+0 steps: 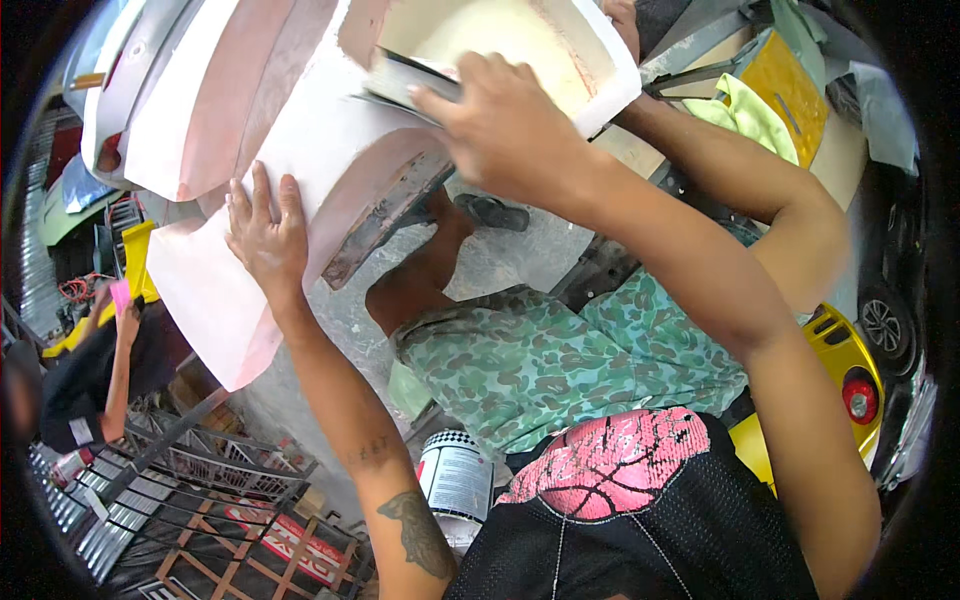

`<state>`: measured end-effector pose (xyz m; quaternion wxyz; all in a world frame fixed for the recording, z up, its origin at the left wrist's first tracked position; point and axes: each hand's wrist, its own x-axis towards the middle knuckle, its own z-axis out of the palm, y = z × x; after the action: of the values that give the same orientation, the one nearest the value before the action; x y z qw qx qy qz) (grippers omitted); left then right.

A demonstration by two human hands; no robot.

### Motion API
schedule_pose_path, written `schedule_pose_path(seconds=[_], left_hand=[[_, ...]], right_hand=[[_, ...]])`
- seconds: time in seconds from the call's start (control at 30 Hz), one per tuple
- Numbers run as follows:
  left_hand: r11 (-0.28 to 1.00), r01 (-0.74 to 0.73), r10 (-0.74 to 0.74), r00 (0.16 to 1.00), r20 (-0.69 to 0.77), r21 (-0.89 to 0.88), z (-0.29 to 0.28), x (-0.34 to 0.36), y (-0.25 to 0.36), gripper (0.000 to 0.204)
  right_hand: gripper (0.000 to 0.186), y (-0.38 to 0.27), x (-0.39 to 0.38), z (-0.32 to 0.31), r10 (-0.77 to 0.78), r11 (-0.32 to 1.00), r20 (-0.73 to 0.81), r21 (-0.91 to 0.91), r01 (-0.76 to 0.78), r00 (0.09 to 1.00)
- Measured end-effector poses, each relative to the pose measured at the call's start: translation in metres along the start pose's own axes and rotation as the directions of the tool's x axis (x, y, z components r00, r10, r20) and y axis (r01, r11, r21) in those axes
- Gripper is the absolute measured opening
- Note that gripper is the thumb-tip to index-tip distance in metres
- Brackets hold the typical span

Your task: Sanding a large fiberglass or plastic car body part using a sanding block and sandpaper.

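A large white moulded panel [310, 120] with pinkish patches, which looks like a car bumper, fills the upper middle. My left hand [268, 232] lies flat on its lower left part, fingers spread, with nothing in it. Farther right, my right hand [510, 130] is closed round a flat sanding block [398, 82] with dark edges and a pale middle. The block rests against the panel near the rim of a cream-coloured recess [500, 35]. My right fingers hide part of the block, and the hand is slightly blurred.
Another person's arm [740, 160] reaches to the panel's right edge. Left, a person in black [100, 370] holds something pink. A printed can [457, 475] stands below, near a metal rack [240, 500]. A yellow-green cloth [740, 120] and yellow car part [835, 350] are right.
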<state>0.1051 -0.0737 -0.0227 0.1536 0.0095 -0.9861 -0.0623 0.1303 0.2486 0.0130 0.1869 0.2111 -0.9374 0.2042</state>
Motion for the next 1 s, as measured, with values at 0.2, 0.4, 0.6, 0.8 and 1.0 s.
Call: schedule_pose_path(seconds=[0.2,0.4,0.6,0.8,1.0], left_hand=[[1.0,0.003,-0.003,1.0,-0.021,0.028,-0.004,0.007,0.011,0.06],[1.0,0.007,-0.007,1.0,0.003,-0.016,-0.004,0.001,0.002,0.06],[1.0,-0.004,0.004,1.0,-0.023,0.012,-0.009,0.006,0.014,0.06],[1.0,0.006,-0.006,1.0,-0.019,0.003,-0.008,-0.002,0.003,0.06],[0.994,-0.087,0.093,0.991,-0.093,0.068,-0.015,0.01,0.018,0.052]], right_hand=[[0.034,-0.001,-0.053,-0.029,0.104,0.994,0.006,-0.045,-0.104,0.995],[0.044,-0.009,0.003,0.008,0.094,0.994,0.038,-0.052,-0.092,0.995],[0.036,-0.012,-0.031,-0.015,0.129,0.988,-0.007,-0.089,-0.129,0.992],[0.028,-0.02,-0.002,-0.001,0.127,0.991,-0.013,-0.03,-0.128,0.992],[0.033,-0.016,-0.011,-0.016,0.131,0.989,0.04,-0.076,-0.128,0.991]])
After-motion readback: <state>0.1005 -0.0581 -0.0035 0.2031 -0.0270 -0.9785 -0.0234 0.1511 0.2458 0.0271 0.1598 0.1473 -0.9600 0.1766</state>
